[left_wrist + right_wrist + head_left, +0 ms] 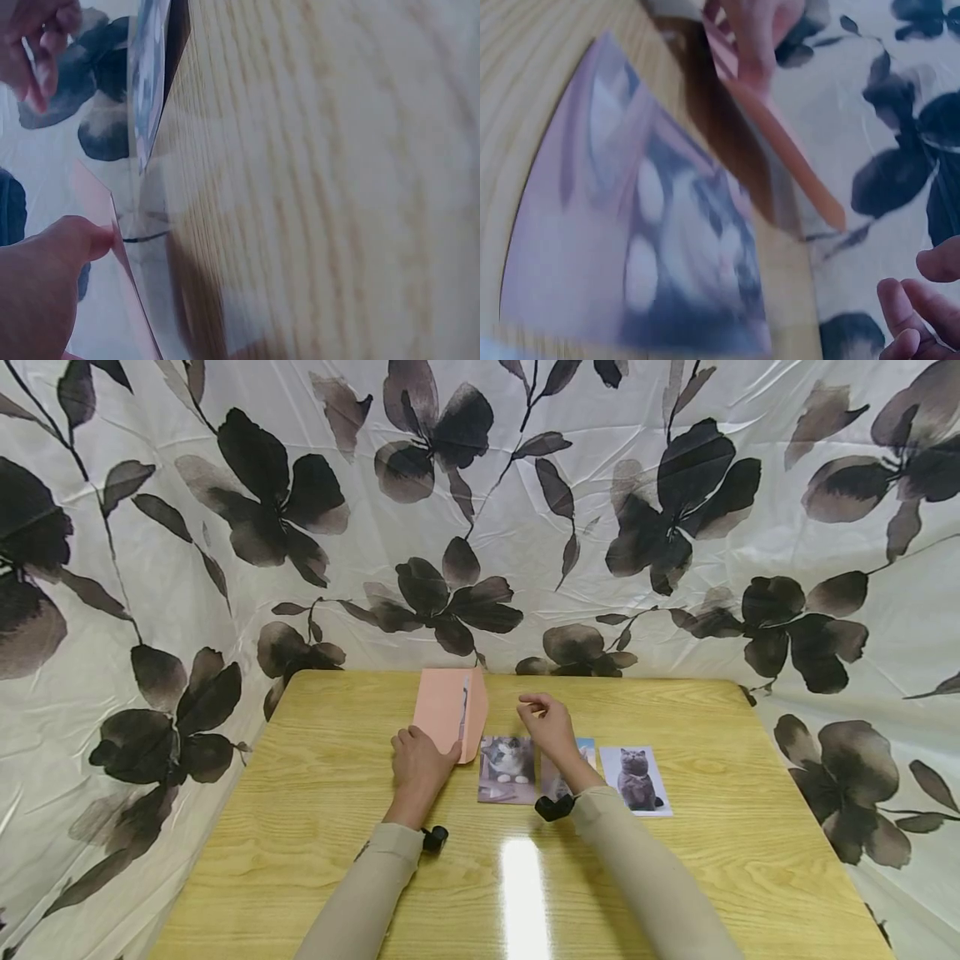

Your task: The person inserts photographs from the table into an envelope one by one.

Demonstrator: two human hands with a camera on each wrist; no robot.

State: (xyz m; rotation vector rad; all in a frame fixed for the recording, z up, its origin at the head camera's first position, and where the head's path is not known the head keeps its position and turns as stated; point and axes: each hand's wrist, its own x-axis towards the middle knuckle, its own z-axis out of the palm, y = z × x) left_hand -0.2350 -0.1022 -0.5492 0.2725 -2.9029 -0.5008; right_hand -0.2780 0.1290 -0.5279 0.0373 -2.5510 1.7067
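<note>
My left hand grips a pink envelope by its near end, thumb on top. In the right wrist view the envelope is tilted up off the table. Its flap lies out to the right, and a bluish-grey strip shows along its opening. My right hand hovers over the middle of three cat pictures, fingers loosely bent and holding nothing. Left of it lies a picture of a grey-and-white cat. The middle picture is partly hidden by the right hand and wrist. At the right is a grey cat picture.
The wooden table carries the envelope and the row of pictures. A floral cloth hangs behind and beside it. A bright light reflection lies near the table's front.
</note>
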